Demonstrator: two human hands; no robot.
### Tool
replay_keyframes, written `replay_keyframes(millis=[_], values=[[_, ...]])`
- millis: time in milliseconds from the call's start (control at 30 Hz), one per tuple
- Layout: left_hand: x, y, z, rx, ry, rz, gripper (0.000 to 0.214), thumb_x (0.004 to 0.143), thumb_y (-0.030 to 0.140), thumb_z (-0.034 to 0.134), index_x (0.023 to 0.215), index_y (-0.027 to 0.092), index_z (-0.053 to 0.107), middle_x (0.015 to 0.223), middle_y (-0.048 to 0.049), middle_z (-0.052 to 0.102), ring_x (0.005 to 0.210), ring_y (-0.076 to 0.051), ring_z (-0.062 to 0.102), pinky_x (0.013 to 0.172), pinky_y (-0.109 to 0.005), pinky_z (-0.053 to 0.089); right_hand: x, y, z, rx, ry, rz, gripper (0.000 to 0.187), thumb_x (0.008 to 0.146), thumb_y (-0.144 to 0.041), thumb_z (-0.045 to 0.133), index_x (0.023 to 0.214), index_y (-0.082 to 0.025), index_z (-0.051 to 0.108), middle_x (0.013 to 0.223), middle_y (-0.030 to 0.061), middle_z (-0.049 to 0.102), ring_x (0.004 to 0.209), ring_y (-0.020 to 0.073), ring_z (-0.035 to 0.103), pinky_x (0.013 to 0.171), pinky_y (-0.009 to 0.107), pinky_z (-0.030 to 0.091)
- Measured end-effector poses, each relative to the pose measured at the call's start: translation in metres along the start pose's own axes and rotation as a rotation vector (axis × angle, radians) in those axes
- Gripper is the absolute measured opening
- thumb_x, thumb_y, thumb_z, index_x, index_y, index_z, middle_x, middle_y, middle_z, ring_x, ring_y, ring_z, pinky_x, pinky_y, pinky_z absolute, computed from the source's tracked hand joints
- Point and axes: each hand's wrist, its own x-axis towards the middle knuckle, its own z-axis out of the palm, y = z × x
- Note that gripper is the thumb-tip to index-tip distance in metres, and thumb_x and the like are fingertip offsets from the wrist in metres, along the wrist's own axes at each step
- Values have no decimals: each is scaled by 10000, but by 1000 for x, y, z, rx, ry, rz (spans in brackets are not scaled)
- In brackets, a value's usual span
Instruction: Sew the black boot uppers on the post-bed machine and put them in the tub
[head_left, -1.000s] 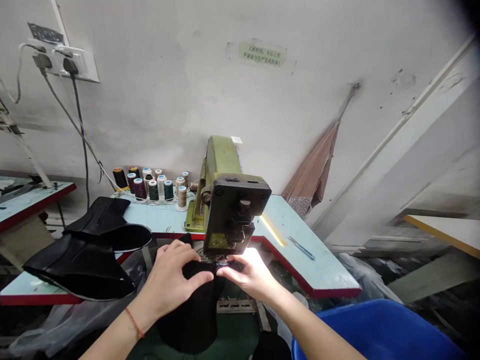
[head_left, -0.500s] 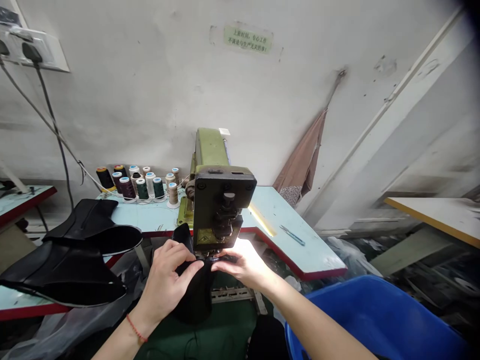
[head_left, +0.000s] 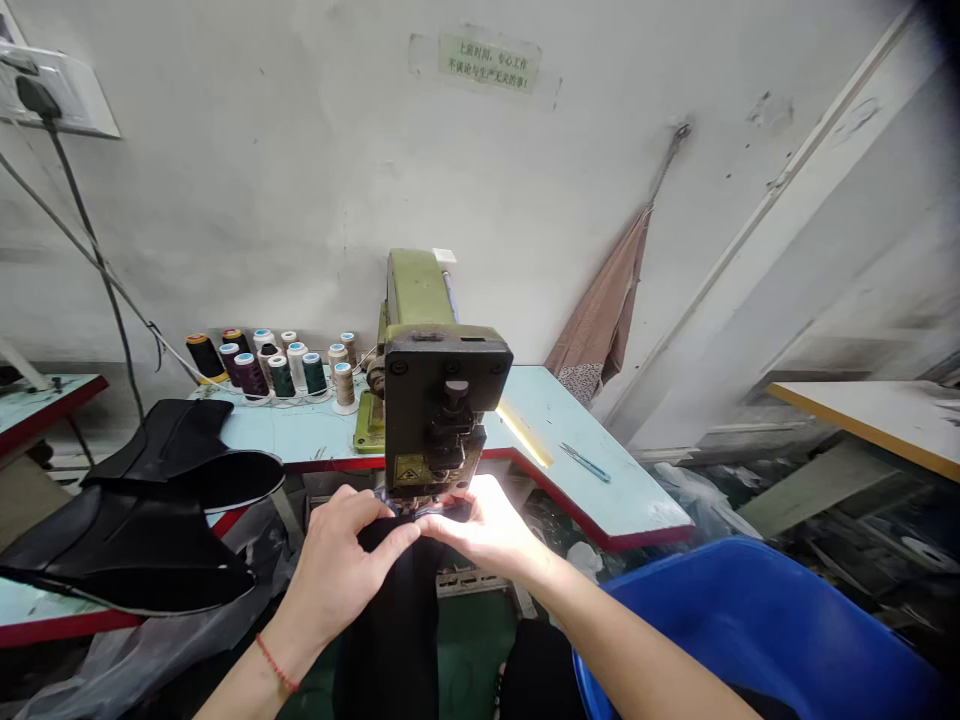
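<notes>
While the black piece (head_left: 397, 620) sits with its top edge pressed under the head of the green sewing machine (head_left: 435, 400), the stitching step looks to be in hand rather than finished, judging from both hands clamped at the needle area; how much seam is done cannot be told, since the needle zone is washed out by the machine lamp. Black piece looks like dark, matte, flexible material, hanging straight down from the machine post toward the floor, no visible stitch line or trim. Left hand (head_left: 337, 575) lies flat on its upper part, fingers spread and pressing, thumb reaching toward the needle. Right hand (head_left: 484, 530) pinches the top edge just beside the presser foot, fingers closed narrow on the material, partly blown out by glare. Fingertips of both hands nearly touch. On the light blue table (head_left: 600, 490) to the left lies a stack of black cut pieces (head_left: 142, 520), possibly waiting or done, cannot tell which. Thread spools (head_left: 277, 365) stand in a cluster behind, near the wall. Small blue-handled tool (head_left: 585, 463) lies on the table to the right. Blue bin (head_left: 750, 640) sits lower right, near the right forearm.
</notes>
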Motion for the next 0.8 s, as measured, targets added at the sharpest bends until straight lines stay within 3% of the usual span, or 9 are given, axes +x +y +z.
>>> replay_keyframes(millis=[133, 300, 433, 600, 800], values=[[0, -1, 7, -186, 29, -47, 247, 833, 456, 622, 742, 230, 661, 753, 1, 546, 762, -182, 532, 708, -296, 409, -1, 8, -3, 36, 0, -7, 180, 743, -325, 754, 736, -151, 705, 723, 19, 691, 709, 176, 611, 650, 265, 491], [-7, -4, 10, -266, 96, -86, 256, 805, 453, 654, 682, 230, 630, 756, 13, 515, 751, -169, 509, 722, -284, 390, -5, 23, -2, 101, 51, 25, 214, 740, -348, 759, 683, -153, 693, 700, 22, 674, 691, 171, 594, 617, 260, 480], [-11, -4, 8, -228, 111, -94, 302, 813, 486, 635, 661, 227, 603, 722, 17, 512, 731, -170, 507, 714, -288, 389, -5, 21, 4, 119, 86, 62, 232, 715, -349, 772, 640, -153, 674, 676, 12, 660, 671, 158, 580, 620, 254, 475], [-10, 1, 8, -73, 80, -25, 236, 835, 476, 622, 836, 244, 666, 808, 0, 614, 784, -183, 573, 735, -302, 414, -1, 7, 2, 194, 8, 76, 204, 734, -354, 750, 713, -154, 718, 724, 19, 686, 722, 182, 616, 667, 278, 502], [-12, 5, 27, -115, 173, -2, 267, 862, 436, 603, 717, 212, 620, 716, 9, 584, 693, -156, 556, 680, -274, 416, 3, 6, -9, 213, -60, 70, 238, 698, -387, 784, 686, -156, 727, 650, 11, 678, 727, 205, 640, 657, 287, 522]])
